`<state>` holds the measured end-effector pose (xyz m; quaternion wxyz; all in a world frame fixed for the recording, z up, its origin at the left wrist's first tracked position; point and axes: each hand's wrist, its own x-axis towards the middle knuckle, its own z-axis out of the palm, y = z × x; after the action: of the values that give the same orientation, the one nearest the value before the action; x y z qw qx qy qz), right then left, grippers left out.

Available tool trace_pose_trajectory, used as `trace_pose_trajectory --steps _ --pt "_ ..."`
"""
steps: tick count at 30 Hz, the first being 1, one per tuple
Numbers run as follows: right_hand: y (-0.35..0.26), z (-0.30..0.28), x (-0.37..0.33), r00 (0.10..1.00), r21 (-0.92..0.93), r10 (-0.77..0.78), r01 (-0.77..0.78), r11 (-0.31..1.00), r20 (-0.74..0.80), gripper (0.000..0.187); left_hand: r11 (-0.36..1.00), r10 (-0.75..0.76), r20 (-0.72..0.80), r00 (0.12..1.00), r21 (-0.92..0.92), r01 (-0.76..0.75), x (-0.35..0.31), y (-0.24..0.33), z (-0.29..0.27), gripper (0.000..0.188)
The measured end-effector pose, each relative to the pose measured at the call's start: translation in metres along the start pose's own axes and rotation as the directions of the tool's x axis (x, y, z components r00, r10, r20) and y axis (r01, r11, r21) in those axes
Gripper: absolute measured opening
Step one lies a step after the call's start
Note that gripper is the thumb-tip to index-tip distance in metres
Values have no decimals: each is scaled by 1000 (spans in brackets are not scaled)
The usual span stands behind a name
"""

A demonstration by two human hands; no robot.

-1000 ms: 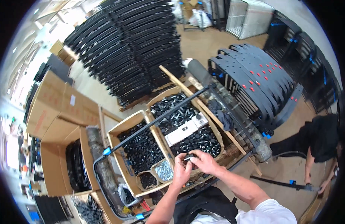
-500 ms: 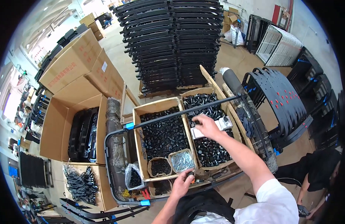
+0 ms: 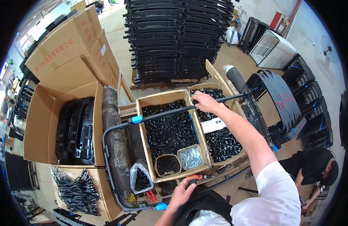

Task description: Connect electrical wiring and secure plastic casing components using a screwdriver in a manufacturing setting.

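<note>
A black tubular frame with blue tape bits lies across two wooden bins of small black plastic parts. At its far bar, above the right bin, my right hand is closed with fingertips pinching a small black part. Near the frame's front bar, my left hand is closed on a small dark piece, whose kind I cannot make out. Just beyond it is an orange-handled tool. A white flat phone-like object rests on the right bin's parts.
The left bin holds tubs of silver screws and dark bits. A bag of black parts, red-handled pliers, cables and cartons stand left. Stacked black frames rise ahead; a co-worker crouches right.
My right hand has moved from over the white object up and left to the frame's far bar. My left hand stays near the front bar. The whole view has shifted slightly.
</note>
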<state>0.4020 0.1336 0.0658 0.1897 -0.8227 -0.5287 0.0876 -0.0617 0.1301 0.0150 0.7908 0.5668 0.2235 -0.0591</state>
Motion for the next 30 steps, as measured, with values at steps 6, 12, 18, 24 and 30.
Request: trace_pose_trajectory --steps 6,12,18,24,30 --pt "-3 0 11 991 -147 115 -105 984 65 27 1000 -24 39 999 -16 24 -5 12 -10 36" --pt "-14 2 20 984 -291 170 -147 945 56 28 999 29 -20 999 38 -28 -18 -8 -14 36" --pt "-10 7 21 954 -283 299 -278 918 35 39 998 35 -73 997 59 -30 -28 0 6 36" --pt "-8 1 23 940 -256 306 -261 931 152 45 996 26 -85 996 82 -19 -28 -12 29 37" --pt "0 6 24 935 -324 344 -300 897 86 46 987 17 -21 1000 159 -14 -13 -13 65 38"
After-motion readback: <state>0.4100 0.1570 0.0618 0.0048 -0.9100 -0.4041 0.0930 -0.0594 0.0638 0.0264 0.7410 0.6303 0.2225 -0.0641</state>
